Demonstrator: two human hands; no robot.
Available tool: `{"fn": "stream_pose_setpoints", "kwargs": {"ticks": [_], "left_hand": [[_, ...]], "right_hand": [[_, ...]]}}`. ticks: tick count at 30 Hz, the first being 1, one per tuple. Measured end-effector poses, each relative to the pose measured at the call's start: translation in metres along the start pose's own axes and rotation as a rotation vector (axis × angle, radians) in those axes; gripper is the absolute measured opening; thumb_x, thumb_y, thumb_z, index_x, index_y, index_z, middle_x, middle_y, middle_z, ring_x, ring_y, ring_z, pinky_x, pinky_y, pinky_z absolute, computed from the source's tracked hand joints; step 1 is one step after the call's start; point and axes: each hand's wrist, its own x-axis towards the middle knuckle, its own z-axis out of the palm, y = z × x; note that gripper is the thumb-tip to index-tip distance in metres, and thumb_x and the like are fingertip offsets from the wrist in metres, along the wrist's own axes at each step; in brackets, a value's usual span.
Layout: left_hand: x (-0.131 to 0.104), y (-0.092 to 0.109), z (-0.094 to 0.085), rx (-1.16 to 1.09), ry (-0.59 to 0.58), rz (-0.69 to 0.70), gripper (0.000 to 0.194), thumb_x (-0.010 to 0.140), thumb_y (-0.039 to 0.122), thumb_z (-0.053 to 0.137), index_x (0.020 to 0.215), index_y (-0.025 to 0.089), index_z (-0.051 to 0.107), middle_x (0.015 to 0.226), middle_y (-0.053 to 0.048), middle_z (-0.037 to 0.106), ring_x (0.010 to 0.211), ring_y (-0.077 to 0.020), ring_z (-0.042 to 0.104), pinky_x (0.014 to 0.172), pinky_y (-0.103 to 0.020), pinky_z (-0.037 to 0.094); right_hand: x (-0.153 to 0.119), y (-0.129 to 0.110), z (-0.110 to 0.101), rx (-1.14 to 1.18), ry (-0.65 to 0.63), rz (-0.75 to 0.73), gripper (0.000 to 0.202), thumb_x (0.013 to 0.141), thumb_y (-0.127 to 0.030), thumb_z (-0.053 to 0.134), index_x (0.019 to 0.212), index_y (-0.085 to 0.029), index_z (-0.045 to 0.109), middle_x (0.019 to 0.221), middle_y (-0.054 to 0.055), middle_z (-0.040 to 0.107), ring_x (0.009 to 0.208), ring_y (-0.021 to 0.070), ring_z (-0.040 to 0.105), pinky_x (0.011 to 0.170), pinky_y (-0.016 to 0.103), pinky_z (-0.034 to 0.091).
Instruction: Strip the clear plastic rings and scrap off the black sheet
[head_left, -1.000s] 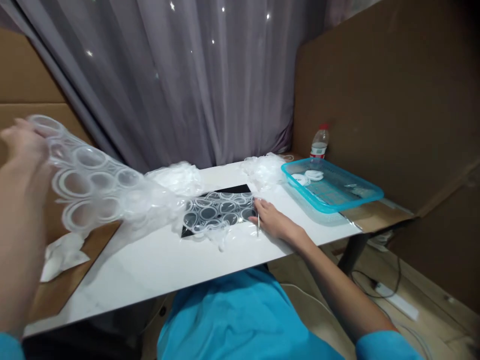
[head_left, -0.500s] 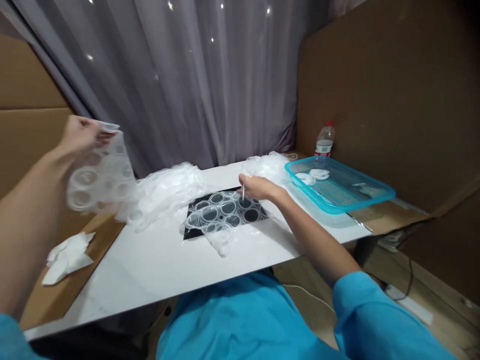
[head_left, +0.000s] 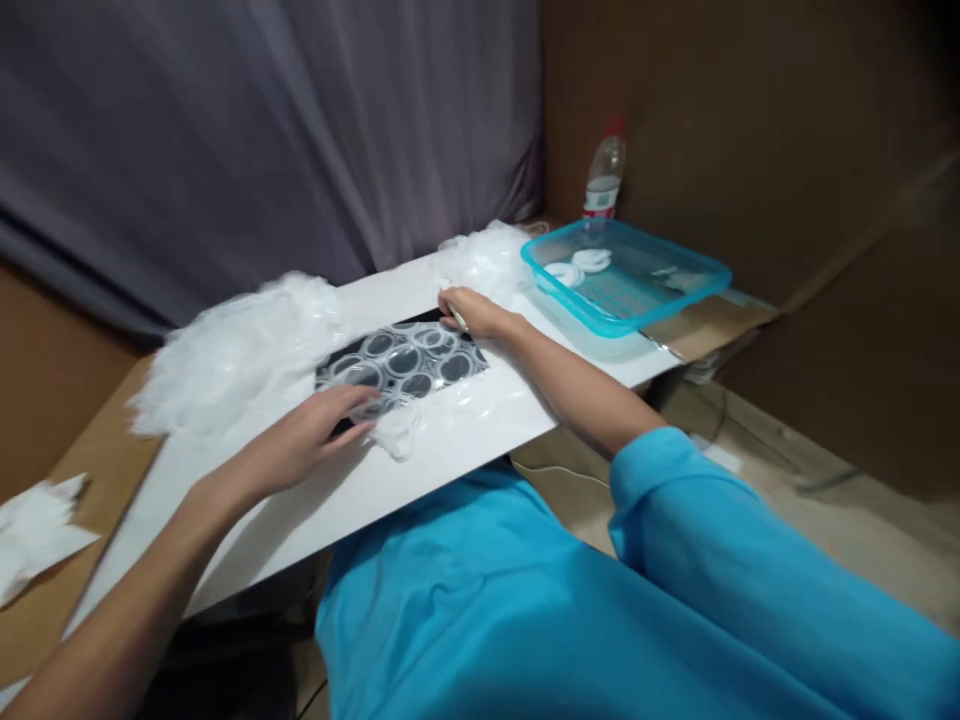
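A black mat (head_left: 347,352) lies on the white table, with clear plastic film and several translucent rings (head_left: 403,361) spread over it. At its near left corner my left hand (head_left: 319,425) reaches over the film, thumb and fingers apart, fingertips at the rings. My right hand (head_left: 474,310) rests by the far right edge of the mat, fingers closed around a thin, pale stick-like tool (head_left: 457,318) whose exact kind is unclear. A crumpled bit of clear film (head_left: 397,432) hangs off the mat's near edge, just right of my left fingertips.
A heap of clear plastic (head_left: 240,345) sits at the table's left, another heap (head_left: 487,262) at the back. On the right stands a blue-rimmed tray (head_left: 626,325) with white discs (head_left: 591,261), a bottle (head_left: 604,180) behind it. White tissue (head_left: 37,530) lies on cardboard at left.
My left hand has come down from the left, where it held up a plastic sheet of rings, to the mat; the sheet is out of it. The view has shifted; my right hand stays by the mat.
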Motion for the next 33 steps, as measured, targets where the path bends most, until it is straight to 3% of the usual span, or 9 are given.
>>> {"fn": "stream_pose_setpoints", "kwargs": {"ticks": [4,9,14,19,23,25,27,30,33], "left_hand": [[-0.020,-0.017,0.017,0.082,-0.030,-0.081,0.059,0.104,0.053,0.064,0.159,0.033,0.059,0.117,-0.010,0.077,0.094,-0.0343,0.073,0.077,-0.038,0.055],[-0.046,-0.030,0.003,0.128,0.014,-0.008,0.025,0.102,0.042,0.064,0.122,0.033,0.075,0.126,-0.008,0.074,0.111,-0.0362,0.070,0.094,-0.044,0.054],[-0.068,-0.021,-0.003,0.120,0.144,-0.017,0.016,0.104,0.038,0.056,0.111,0.030,0.068,0.117,-0.008,0.071,0.104,-0.0324,0.069,0.096,-0.044,0.055],[-0.081,-0.020,0.005,0.001,0.272,-0.030,0.011,0.103,0.034,0.053,0.098,0.029,0.061,0.107,-0.006,0.071,0.101,-0.0310,0.067,0.094,-0.043,0.054],[-0.085,-0.025,0.004,-0.155,0.172,-0.070,0.016,0.104,0.034,0.051,0.093,0.028,0.061,0.101,-0.005,0.074,0.096,-0.0299,0.068,0.090,-0.041,0.053],[-0.078,-0.031,-0.003,-0.252,0.059,-0.077,0.017,0.103,0.036,0.054,0.096,0.028,0.067,0.100,-0.005,0.076,0.096,-0.0295,0.070,0.091,-0.040,0.054],[-0.061,-0.041,-0.014,-0.352,0.029,-0.066,0.019,0.101,0.037,0.056,0.099,0.027,0.072,0.104,-0.006,0.078,0.097,-0.0289,0.071,0.090,-0.039,0.055],[-0.018,-0.060,-0.026,-0.354,0.192,-0.118,0.021,0.097,0.036,0.056,0.099,0.025,0.073,0.100,-0.006,0.078,0.084,-0.0251,0.070,0.074,-0.034,0.054],[0.028,-0.079,-0.026,-0.198,0.289,-0.217,0.026,0.092,0.034,0.050,0.103,0.023,0.072,0.103,-0.007,0.079,0.083,-0.0251,0.073,0.073,-0.034,0.055]], "right_hand": [[0.003,0.002,-0.001,0.060,-0.051,-0.011,0.016,0.087,-0.017,0.066,0.096,-0.022,0.054,0.102,0.005,0.065,0.094,0.0221,0.052,0.090,0.032,0.039],[0.002,-0.013,-0.009,0.086,-0.048,0.008,0.015,0.084,-0.018,0.063,0.092,-0.023,0.051,0.093,0.000,0.064,0.087,0.0191,0.051,0.087,0.029,0.041],[-0.001,-0.022,-0.018,0.257,0.033,0.045,0.013,0.087,-0.022,0.059,0.096,-0.025,0.050,0.087,-0.001,0.062,0.085,0.0193,0.053,0.085,0.030,0.045],[0.000,-0.031,-0.028,0.418,0.103,0.018,0.023,0.091,-0.039,0.067,0.096,-0.025,0.049,0.097,0.003,0.063,0.092,0.0202,0.056,0.084,0.031,0.048],[-0.005,-0.042,-0.041,0.674,-0.104,0.115,0.037,0.085,-0.047,0.079,0.094,-0.024,0.051,0.087,-0.001,0.062,0.075,0.0148,0.054,0.067,0.026,0.043],[-0.008,-0.046,-0.045,0.713,-0.272,0.202,0.040,0.082,-0.048,0.083,0.093,-0.024,0.053,0.084,-0.002,0.065,0.066,0.0131,0.053,0.059,0.024,0.039],[-0.010,-0.050,-0.045,0.699,-0.379,0.263,0.044,0.080,-0.050,0.086,0.092,-0.024,0.053,0.089,0.000,0.071,0.065,0.0135,0.056,0.055,0.024,0.039],[-0.009,-0.056,-0.038,0.613,-0.433,0.227,0.050,0.073,-0.050,0.092,0.089,-0.024,0.053,0.101,0.003,0.077,0.074,0.0161,0.063,0.057,0.024,0.046],[-0.004,-0.062,-0.030,0.493,-0.388,0.108,0.051,0.078,-0.055,0.090,0.084,-0.023,0.052,0.096,0.001,0.077,0.078,0.0168,0.063,0.065,0.026,0.049]]}}
